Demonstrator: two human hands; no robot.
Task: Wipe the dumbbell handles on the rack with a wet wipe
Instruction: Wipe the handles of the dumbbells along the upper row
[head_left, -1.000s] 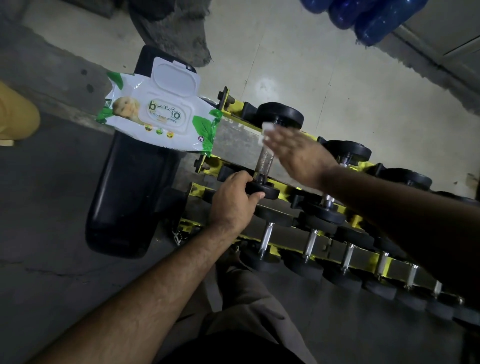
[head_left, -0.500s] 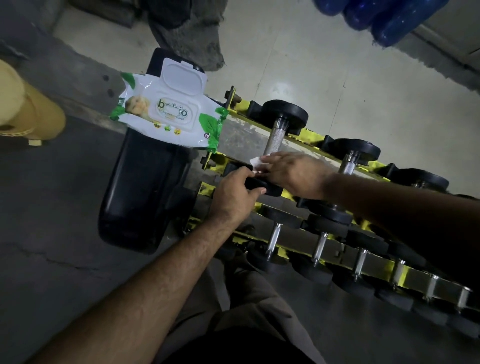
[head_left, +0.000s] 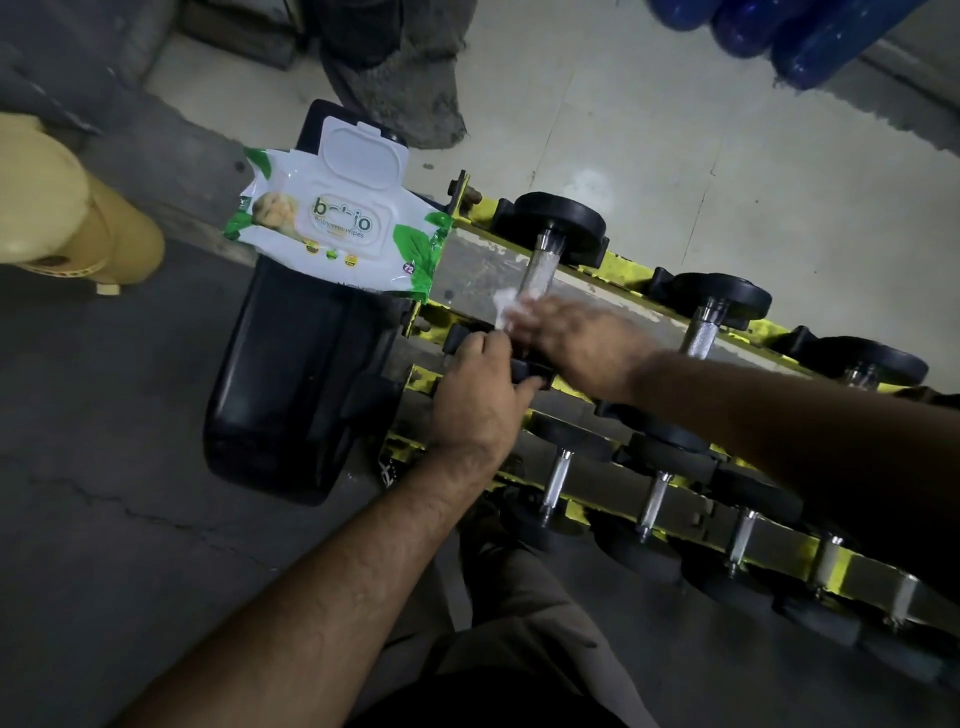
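The dumbbell handle (head_left: 540, 267) on the rack's top tier runs up past the right hand (head_left: 576, 338), whose fingers press a wet wipe (head_left: 506, 306) round its lower end. The left hand (head_left: 475, 400) grips the near weight head (head_left: 530, 370) just below; holding that firm should keep the bar from rolling under long strokes.

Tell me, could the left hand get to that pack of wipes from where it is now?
Probably yes. The left hand grips the near end of the dumbbell, and the wipes pack lies just beyond with nothing between, but the hand would have to let go first.
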